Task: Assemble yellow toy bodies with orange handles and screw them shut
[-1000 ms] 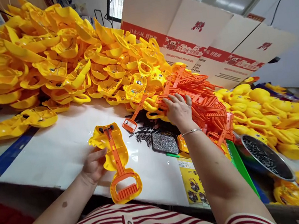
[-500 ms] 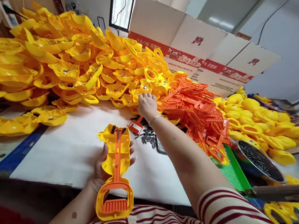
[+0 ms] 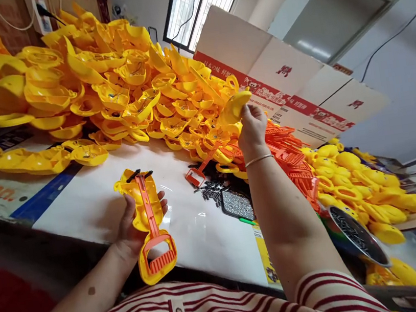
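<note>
Cradling a yellow shell half at eight o'clock in the left hand, gripping with the thumb at one side and the fingers at the other, and showing its hollow side. Holding inside it an orange handle part, running lengthwise down the middle, with black pieces at its upper end. Pinching a curved yellow piece by one end in the right hand, toward two o'clock, in front of the yellow shell pile stretching round to ten. Having close by an orange heap at three, a tray at five and loose black parts at six. Seemingly picking out a second part while supporting the fitted half. Probably calling next for holding the left half level, avoiding any slipping of its contents, and for checking the curved yellow piece's inner side, not showing from here.
</note>
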A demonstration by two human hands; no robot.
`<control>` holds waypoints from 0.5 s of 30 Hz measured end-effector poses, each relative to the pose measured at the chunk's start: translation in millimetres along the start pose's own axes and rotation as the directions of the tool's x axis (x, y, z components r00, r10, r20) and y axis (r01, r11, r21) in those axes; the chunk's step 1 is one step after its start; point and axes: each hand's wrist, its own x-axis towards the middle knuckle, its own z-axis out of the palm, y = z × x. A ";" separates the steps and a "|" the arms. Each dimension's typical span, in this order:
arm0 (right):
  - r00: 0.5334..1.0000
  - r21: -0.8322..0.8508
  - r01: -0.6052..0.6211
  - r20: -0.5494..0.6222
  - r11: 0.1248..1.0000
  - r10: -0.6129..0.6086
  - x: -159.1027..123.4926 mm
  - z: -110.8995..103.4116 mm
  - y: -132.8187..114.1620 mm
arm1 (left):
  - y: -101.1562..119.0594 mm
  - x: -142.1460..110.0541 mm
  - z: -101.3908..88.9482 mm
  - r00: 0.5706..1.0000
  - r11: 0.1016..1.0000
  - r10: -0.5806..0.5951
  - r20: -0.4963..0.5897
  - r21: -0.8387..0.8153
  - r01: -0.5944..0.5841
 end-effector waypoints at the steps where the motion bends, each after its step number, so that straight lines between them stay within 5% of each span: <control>1: 0.998 0.022 -0.030 -0.047 0.999 0.031 -0.3 -5.3 -0.8 | -1.0 -0.7 0.8 1.000 1.000 0.005 0.007 0.001 -0.005; 5: 0.992 0.168 -0.093 -0.074 0.981 0.106 -21.4 -22.9 -16.8 | -1.4 -2.0 0.7 0.996 0.998 0.031 0.078 0.048 -0.035; 10: 0.997 0.456 -0.083 0.033 0.886 0.077 -93.9 -46.3 -54.1 | 14.7 -4.6 6.7 0.967 0.972 0.090 0.240 0.189 -0.137; 15: 0.896 0.550 -0.430 0.359 0.716 0.262 -164.8 -57.3 -71.8 | 25.6 -6.9 9.1 0.902 0.924 0.003 0.432 0.343 -0.168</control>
